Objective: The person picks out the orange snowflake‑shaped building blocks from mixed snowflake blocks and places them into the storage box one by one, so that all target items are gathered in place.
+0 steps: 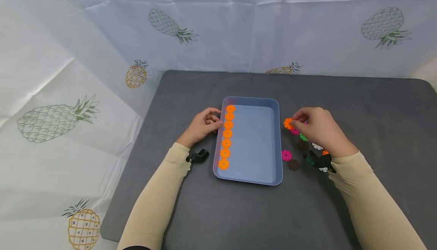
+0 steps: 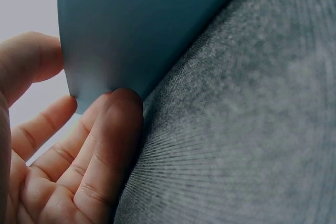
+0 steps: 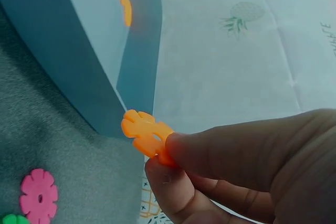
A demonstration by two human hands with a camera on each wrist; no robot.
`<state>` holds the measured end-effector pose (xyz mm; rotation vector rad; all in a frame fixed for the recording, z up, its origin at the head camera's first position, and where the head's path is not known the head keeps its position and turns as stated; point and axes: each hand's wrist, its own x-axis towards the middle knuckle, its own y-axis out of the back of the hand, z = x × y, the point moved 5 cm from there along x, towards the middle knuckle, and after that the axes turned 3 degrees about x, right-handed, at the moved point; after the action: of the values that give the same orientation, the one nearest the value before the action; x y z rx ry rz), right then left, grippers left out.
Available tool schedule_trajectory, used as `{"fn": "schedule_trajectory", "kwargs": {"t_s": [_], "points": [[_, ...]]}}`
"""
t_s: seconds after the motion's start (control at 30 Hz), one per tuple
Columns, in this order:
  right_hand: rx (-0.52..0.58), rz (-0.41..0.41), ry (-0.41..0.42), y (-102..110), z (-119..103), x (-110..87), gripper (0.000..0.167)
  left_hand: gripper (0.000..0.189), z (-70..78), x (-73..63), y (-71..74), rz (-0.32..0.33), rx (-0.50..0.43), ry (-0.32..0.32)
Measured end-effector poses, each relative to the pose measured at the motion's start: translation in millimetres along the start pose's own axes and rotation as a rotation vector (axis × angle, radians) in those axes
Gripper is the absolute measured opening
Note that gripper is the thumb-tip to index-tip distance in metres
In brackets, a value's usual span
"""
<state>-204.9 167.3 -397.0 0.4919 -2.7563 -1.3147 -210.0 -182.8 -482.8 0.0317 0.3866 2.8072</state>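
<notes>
"Grip?"
"Right hand (image 1: 318, 127) pinches an orange disc (image 1: 288, 123), just right of the tray (image 1: 254, 143). Left hand (image 1: 201, 126) holds the tray's left wall."
"Surface and room?"
"Grey table (image 1: 246, 216); pineapple-print cloth (image 1: 222, 33) behind and at left."
"Heading?"
"Round outline, tilted, free edge toward the tray, whose long axis runs front to back."

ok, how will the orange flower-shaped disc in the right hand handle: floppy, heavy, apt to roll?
The orange flower-shaped disc looks stiff: pinched at one edge by the right hand, it shows no sag. Likely light, being thin and notched. On edge, its lobed rim would probably roll poorly.
</notes>
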Motion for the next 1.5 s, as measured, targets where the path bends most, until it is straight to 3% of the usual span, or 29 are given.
{"fn": "schedule_trajectory", "kwargs": {"t_s": [0.7,1.23,1.5], "points": [[0.029,-0.011,0.029,-14,-20,26.7,0.019,0.042,-1.7,2.1,-0.2,0.006,-0.019,-0.013],[0.060,0.009,-0.039,-36,-21,54.7,0.022,0.043,-1.9,1.3,1.4,0.012,0.003,0.006],[0.061,-0.035,-0.039,-44,-31,64.9,0.021,0.043,-2.0,1.7,1.0,0.013,0.004,0.012]]}}
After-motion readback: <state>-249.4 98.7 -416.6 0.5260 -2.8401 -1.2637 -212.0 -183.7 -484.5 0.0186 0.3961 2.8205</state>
